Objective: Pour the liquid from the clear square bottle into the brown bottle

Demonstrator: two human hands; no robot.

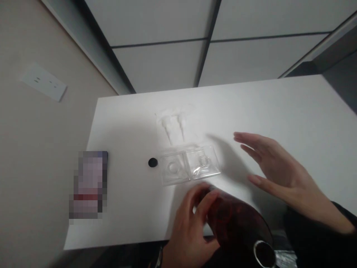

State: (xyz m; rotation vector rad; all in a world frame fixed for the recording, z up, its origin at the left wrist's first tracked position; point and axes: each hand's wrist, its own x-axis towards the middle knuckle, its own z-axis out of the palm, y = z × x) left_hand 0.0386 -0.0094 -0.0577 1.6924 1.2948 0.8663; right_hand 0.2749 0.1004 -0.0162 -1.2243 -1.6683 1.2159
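Nearest to you, at the bottom of the view, a dark band (159, 257) circled your left wrist. Your left hand (192, 221) gripped a dark red bottle (237, 216), its fingers curled about the far end and the thumb lower down, on the near side. The bottle slanted over the near edge of the tabletop (128, 212), with its round, bright-rimmed end (264, 254) toward you and to the right; you could not tell whether it touched the surface. Your right hand (279, 169) hung to the right of the bottle, clear of it, the fingers held out nearly side by side and the thumb spread well away from them, with nothing between. A dark sleeve (312, 234) covered that forearm.

Over to your left lay a blurred-out rectangular item (90, 182) with a dark edge. Just beyond the bottle, a clear plastic case (203, 163) lay opened flat, two square halves side by side, each with a round shape in it. A black disc (153, 162) sat just beside its left half. Farther back, two white tapered pieces (166, 123) lay with their points toward you. Past the tabletop stood pale panels (164, 67) divided by dark strips.
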